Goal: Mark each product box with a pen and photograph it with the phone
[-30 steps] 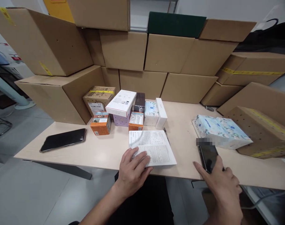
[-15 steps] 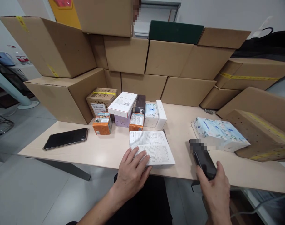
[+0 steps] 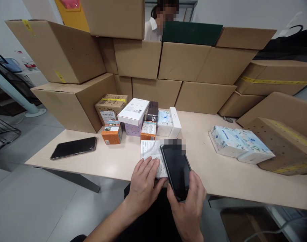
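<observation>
My left hand [image 3: 145, 183] lies with its fingers stretched over a white printed sheet or booklet [image 3: 149, 149] at the table's front edge. The thumb points toward the front edge of the sheet. In my right hand [image 3: 188, 201] is a black phone [image 3: 177, 168], its dark screen facing up and its upper end blurred out. The phone is tilted and hides the right part of the printed sheet. Just behind stand an orange box [image 3: 148, 130], a white tissue pack [image 3: 164, 122] and a slim white box [image 3: 175, 122].
Another phone [image 3: 74, 148] lies at left, near a second orange box [image 3: 112, 132]. A flat white box [image 3: 133, 111] rests on a purple box [image 3: 133, 129]. Tissue packs [image 3: 229, 141] sit at right. Stacked cartons [image 3: 140, 60] wall the back; a person [image 3: 153, 28] is behind them.
My right hand has brought the phone leftward from beside the tissue packs to over the printed sheet. My left hand stays on the sheet. A person has come into view behind the cartons.
</observation>
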